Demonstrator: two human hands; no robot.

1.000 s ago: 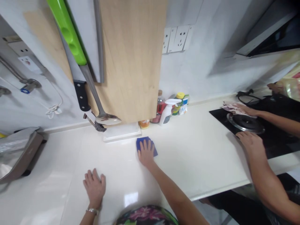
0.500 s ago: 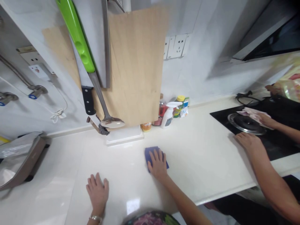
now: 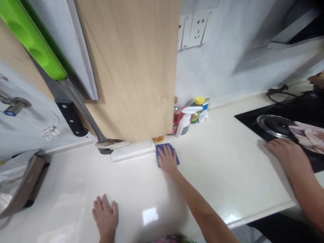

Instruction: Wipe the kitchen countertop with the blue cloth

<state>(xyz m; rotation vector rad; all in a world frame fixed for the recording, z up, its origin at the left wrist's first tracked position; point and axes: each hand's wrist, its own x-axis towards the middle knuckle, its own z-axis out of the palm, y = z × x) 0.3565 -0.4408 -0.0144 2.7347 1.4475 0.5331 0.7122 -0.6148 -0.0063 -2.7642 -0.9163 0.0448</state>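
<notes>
Blue cloth [image 3: 174, 156] lying far ahead under right hand [image 3: 167, 162], fingers pressing flat, probably ungripped; left hand [image 3: 106, 217] resting open, nearer body, holding nothing.

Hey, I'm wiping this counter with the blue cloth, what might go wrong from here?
The right hand presses the blue cloth close to the white spray bottle and the small orange jar; a wider stroke could knock them over. A metal ladle and a black-handled knife hang low over the glossy white counter, so a raised hand might hit them.
</notes>
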